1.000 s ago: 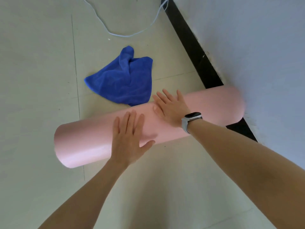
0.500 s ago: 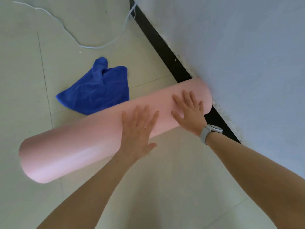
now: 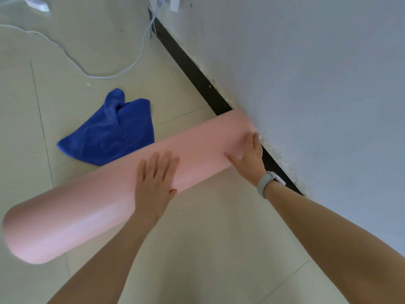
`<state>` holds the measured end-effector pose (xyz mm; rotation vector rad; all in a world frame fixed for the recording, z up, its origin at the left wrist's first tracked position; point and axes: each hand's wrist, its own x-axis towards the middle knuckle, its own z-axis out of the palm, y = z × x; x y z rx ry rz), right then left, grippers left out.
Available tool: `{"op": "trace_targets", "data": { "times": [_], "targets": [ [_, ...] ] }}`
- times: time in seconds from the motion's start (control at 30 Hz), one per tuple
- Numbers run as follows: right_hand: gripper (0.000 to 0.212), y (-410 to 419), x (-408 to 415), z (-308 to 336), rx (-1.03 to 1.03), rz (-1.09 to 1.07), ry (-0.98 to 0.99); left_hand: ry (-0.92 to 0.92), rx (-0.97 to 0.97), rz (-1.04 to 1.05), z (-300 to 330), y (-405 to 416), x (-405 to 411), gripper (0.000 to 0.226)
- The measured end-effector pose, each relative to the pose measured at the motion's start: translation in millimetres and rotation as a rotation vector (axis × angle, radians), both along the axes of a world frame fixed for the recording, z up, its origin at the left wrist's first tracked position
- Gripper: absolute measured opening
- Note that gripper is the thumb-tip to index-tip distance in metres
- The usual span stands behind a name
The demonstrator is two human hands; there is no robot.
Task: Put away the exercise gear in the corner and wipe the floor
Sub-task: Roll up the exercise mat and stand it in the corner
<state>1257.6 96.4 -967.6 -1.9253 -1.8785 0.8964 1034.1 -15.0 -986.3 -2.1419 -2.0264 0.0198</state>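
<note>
A long pink foam roller (image 3: 92, 207) lies on the pale tiled floor, its far end against the wall's black baseboard (image 3: 197, 75). My left hand (image 3: 156, 181) presses flat on the roller's middle with straight fingers. My right hand (image 3: 249, 156), with a grey watch on the wrist, rests at the roller's wall end, thumb spread across the top and fingers reaching over the end. A crumpled blue cloth (image 3: 109, 132) lies on the floor just behind the roller, partly hidden by it.
A white cable (image 3: 92, 73) loops over the floor at the back and runs up to a wall socket (image 3: 166, 3). The white wall (image 3: 306, 84) fills the right side. Bare floor tiles (image 3: 219, 249) stretch in front of the roller.
My right hand slid along the roller from its middle to the end at the wall. The roller's near end swung toward me and to the left. The left hand stayed on the middle.
</note>
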Motion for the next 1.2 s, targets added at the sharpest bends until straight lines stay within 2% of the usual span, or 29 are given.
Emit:
{"op": "trace_targets", "data": {
  "times": [0.13,0.2,0.3,0.4,0.47,0.53,0.63,0.73,0.87,0.9,1.0,1.2],
  "targets": [
    [0.102,17.3,-6.8,2.3,-0.004,-0.159,0.02,-0.002,-0.033,0.035,5.6,6.5,-1.0,0.106],
    [0.094,27.6,-5.0,8.1,-0.006,-0.212,0.028,-0.007,-0.056,0.061,8.7,7.9,3.6,0.104],
    [0.084,30.6,-1.5,8.8,-0.001,-0.201,0.016,-0.05,-0.079,0.107,16.9,11.2,11.2,0.097],
    [0.089,20.4,-3.1,4.5,-0.016,-0.19,0.141,-0.142,-0.06,0.176,26.4,19.5,20.0,0.073],
    [0.089,10.1,-0.7,5.5,-0.001,-0.187,0.177,-0.183,-0.03,0.189,29.6,29.6,28.3,0.065],
    [0.085,-4.4,8.3,6.8,0.008,-0.185,0.187,-0.211,-0.034,0.166,34.3,39.8,41.3,0.061],
    [0.074,-34.4,31.9,2.2,-0.012,-0.178,0.239,-0.255,-0.14,0.217,32.0,49.3,59.7,0.059],
    [0.066,-51.4,53.0,0.9,-0.063,-0.237,0.312,-0.237,-0.1,0.214,23.2,37.9,69.9,0.061],
    [0.102,-39.1,59.0,0.7,-0.201,-0.239,0.357,-0.172,-0.07,0.196,13.6,15.5,78.2,0.057],
    [0.103,-35.9,58.4,-0.8,-0.219,-0.216,0.344,-0.17,-0.08,0.199,13.1,12.4,80.7,0.056],
    [0.08,-34.6,57.6,-1.3,-0.216,-0.268,0.392,-0.137,-0.088,0.19,15.9,8.9,82.9,0.054],
    [0.062,-42.6,65.2,4.8,-0.202,-0.256,0.593,-0.142,-0.123,0.208,20.9,2.5,85.9,0.056]
  ]
}}
